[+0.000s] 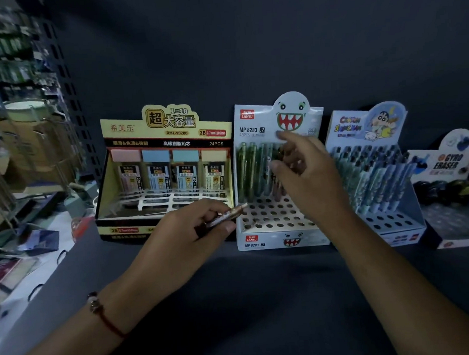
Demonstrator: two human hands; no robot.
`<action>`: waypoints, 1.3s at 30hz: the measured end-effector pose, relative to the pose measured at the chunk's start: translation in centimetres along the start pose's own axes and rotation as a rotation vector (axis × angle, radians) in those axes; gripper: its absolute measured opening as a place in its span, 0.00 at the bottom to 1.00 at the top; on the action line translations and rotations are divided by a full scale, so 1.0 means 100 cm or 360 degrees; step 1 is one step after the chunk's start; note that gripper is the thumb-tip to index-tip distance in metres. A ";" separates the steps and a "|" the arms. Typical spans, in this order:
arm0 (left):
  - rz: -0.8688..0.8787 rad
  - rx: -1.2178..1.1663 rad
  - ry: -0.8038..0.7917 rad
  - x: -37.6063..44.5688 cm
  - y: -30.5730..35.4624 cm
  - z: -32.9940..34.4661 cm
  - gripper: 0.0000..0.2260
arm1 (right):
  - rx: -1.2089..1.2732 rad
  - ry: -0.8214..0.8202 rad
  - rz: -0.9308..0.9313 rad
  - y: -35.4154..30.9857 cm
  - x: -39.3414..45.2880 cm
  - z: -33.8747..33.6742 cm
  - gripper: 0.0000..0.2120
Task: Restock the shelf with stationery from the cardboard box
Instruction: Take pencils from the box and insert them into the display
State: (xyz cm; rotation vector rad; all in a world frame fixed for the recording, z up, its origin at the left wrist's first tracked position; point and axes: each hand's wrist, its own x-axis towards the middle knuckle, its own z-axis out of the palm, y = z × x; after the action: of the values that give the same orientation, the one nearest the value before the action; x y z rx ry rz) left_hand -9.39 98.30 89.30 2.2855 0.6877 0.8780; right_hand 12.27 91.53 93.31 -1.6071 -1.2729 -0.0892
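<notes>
Left hand [200, 226] pinching a mechanical pencil [230, 213] at the front-left corner of the monster-face display box [282, 240], right hand [307, 178] over that box's holes, fingers loosely spread, touching the upright pencils [252, 170] in its back rows

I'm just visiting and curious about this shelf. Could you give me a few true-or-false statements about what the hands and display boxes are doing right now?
1. The left hand holds a pen pointing toward the monster-face display box. True.
2. Every hole in the monster-face display box is filled. False: many front holes are empty; pens stand only in the back rows.
3. The right hand reaches over the monster-face display box. True.
4. The yellow lead-refill box stands to the right of the gyro eraser box. False: it is the leftmost box; the gyro eraser box is the rightmost.
5. The left wrist is bare. False: it wears a red cord bracelet.
</notes>
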 end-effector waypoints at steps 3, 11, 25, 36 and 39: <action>0.0075 -0.0009 0.0019 0.001 -0.002 -0.001 0.05 | 0.0316 -0.0625 0.0046 -0.017 -0.010 0.003 0.15; 0.0130 -0.0028 0.0071 0.002 -0.004 -0.001 0.18 | 0.0705 -0.0948 0.0195 -0.023 -0.017 0.012 0.09; 0.0460 0.0603 -0.0101 -0.001 -0.003 0.010 0.18 | 0.0933 0.0049 0.0239 -0.003 0.016 -0.031 0.10; 0.0532 0.0911 -0.0419 -0.003 -0.009 0.023 0.23 | 0.0099 0.0263 -0.0085 0.011 0.016 -0.029 0.16; 0.0551 0.0908 -0.0414 -0.003 -0.010 0.023 0.23 | -0.0032 0.0221 -0.0065 0.015 0.016 -0.027 0.17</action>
State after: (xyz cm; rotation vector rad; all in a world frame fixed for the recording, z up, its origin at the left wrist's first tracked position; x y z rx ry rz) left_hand -8.15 98.04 87.11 3.0289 0.4706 0.5532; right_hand 15.39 90.75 94.54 -1.5645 -1.2009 -0.2359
